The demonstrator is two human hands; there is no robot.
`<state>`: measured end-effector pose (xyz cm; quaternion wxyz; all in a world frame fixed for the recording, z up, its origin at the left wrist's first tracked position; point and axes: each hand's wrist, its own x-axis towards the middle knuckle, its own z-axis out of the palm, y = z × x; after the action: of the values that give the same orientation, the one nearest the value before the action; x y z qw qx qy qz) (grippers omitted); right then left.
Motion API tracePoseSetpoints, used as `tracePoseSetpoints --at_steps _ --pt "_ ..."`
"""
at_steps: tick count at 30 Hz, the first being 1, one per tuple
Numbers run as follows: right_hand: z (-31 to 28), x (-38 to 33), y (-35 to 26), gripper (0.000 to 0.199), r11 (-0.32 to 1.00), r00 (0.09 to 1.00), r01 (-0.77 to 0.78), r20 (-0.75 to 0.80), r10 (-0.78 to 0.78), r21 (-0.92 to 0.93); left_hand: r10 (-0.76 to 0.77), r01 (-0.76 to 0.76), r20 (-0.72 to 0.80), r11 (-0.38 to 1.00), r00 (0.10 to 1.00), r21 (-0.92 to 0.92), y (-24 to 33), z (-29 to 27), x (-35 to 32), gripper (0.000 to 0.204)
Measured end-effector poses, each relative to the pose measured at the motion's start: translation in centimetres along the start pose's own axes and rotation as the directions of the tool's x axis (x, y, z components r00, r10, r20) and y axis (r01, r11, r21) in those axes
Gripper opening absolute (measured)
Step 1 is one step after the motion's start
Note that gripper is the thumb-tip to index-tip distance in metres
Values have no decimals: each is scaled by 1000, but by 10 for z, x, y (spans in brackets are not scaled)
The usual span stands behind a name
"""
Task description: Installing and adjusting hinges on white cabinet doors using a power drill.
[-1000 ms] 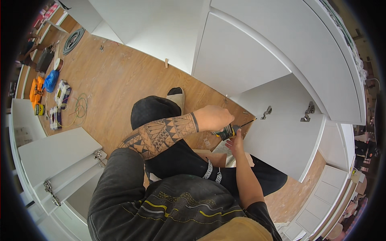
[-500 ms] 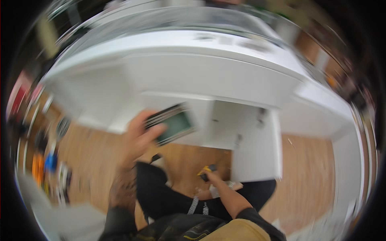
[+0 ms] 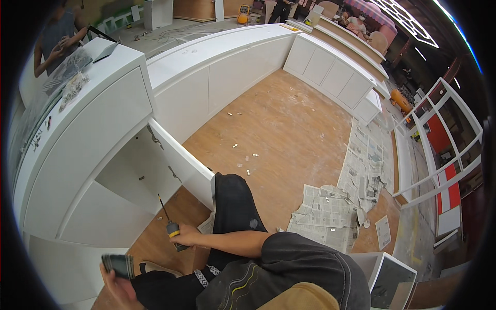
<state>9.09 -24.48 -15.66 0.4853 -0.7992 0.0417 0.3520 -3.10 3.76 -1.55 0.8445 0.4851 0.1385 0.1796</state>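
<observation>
Two hands, two tools, one open cabinet

Both hands are busy here. Right hand [image 3: 187, 236] is wrapped around the dark handle of a long thin screwdriver with a yellow band [image 3: 169, 221], shaft angled up and left toward the open white cabinet door [image 3: 181, 164]. The tip sits just in front of the door's lower edge, though I can't tell if it's touching anything. Left hand [image 3: 120, 283] is down at the bottom left, fingers curled around a small dark flat box-like object [image 3: 118, 264], held up off the floor. It's too blurry to say what it is.

The person is sitting on the brown wooden plank floor [image 3: 279, 124] in dark trousers [image 3: 235, 204], one knee pointing up toward the cabinet. The door hangs open from a long curved white cabinet run [image 3: 103, 134], and the compartment behind it looks bare inside, with a hinge showing near the top of the door.

On the table top of that run, far left, there are clear plastic bags of small hardware [image 3: 72, 77] and another person [image 3: 57, 39] standing behind it with hands together. A few small bits are scattered across the floor well past the knee. Off to the right, spread grey newspaper sheets [image 3: 336, 204] cover the floor, and a white open-faced box unit [image 3: 385, 276] sits near the bottom right.
</observation>
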Motion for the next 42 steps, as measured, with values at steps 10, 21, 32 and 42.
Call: tracePoseSetpoints --at_steps 10,21,32,42 --pt "-55 -63 -78 67 976 977 113 156 -143 188 -506 247 220 700 834 670 -137 30 55 64" --pt "-42 -82 -92 61 952 956 274 143 -255 -136 -597 492 316 795 737 354 -136 83 42 46" --pt "-61 -77 1 57 866 873 487 -28 -488 114 -558 560 246 826 793 66 -127 93 42 57" --pt "-7 -30 44 48 828 831 490 -140 -538 -271 -532 555 176 823 828 -124 -129 101 28 54"
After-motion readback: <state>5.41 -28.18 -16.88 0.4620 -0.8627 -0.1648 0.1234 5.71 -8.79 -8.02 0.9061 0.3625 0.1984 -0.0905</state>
